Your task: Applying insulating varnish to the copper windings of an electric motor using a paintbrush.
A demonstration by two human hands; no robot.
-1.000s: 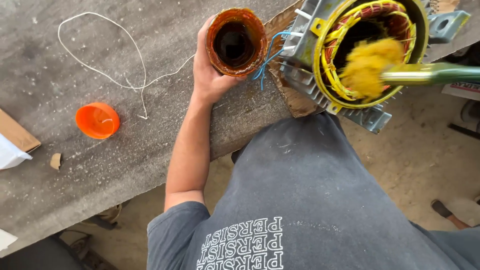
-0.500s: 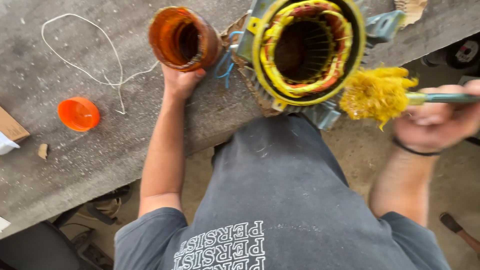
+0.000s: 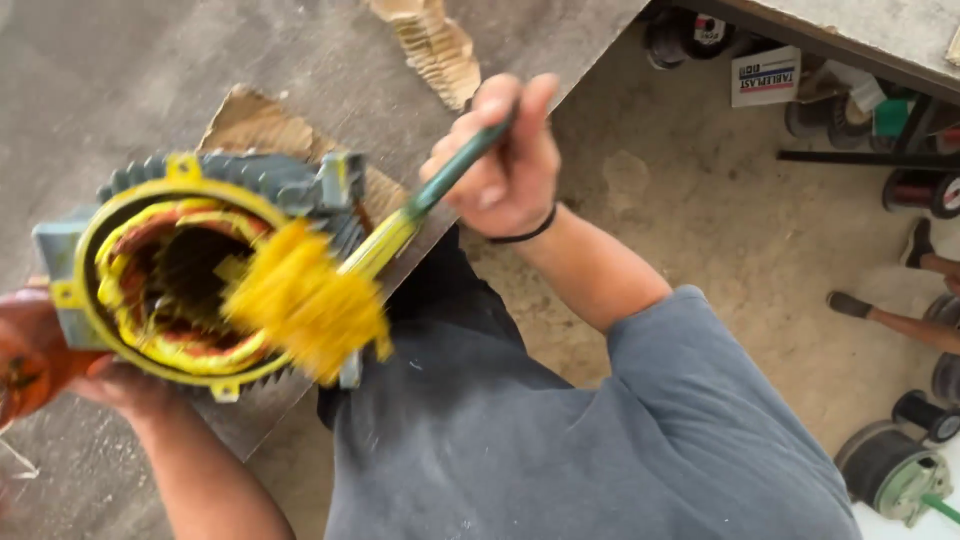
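My right hand (image 3: 505, 165) grips the green handle of a brush with yellow-coated bristles (image 3: 305, 300). The blurred bristles hover at the lower right rim of a motor stator (image 3: 150, 200), a grey finned housing with yellow-varnished windings, lying on the bench. At the far left my left hand (image 3: 130, 385) holds an orange cup (image 3: 25, 370), partly cut off by the frame edge and by the stator.
Cardboard (image 3: 250, 115) lies under the stator on the grey bench (image 3: 100, 70), with a torn cardboard scrap (image 3: 435, 45) further back. Wire spools (image 3: 890, 470) stand on the dirt floor at right. Another person's feet (image 3: 900, 320) are at the right edge.
The brush has swung left from beside the stator to its opening. The cup in my left hand now sits lower left of the stator. The view has shifted right.
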